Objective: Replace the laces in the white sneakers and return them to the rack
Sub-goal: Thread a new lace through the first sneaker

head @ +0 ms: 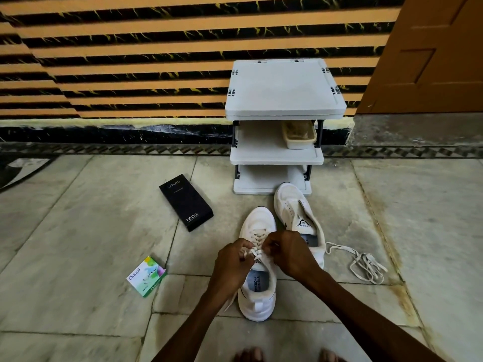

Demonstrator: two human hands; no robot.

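The stone-tiled floor point(78, 231) spreads out on all sides of the grip, and the orange and black striped wall point(130, 61) rises far beyond it, with a brown door point(431, 61) beyond and to the right. Straight ahead of the grip stands the white rack point(283, 87), three shelves high, against the foot of the wall. On its middle shelf sits a small cream basket point(299, 138).

The laced sneaker point(257, 226) lies directly under the grip, toe pointing away towards the rack and heel towards the person. The second sneaker point(290, 202) lies just beyond and to the right of the grip, its eyelets bare, its side touching the first shoe and its toe close to the rack's bottom shelf. A black phone box point(186, 202) lies beyond and to the left of the grip. A loose lace point(366, 265) is tangled on the floor well to the right, level with the grip. A small green box point(147, 276) lies to the left and a little nearer the person.

The left hand point(232, 262) and the right hand point(288, 253) meet over the shoe's tongue, fingers curled tight, each pinching the cream lace point(254, 253) at the top eyelets
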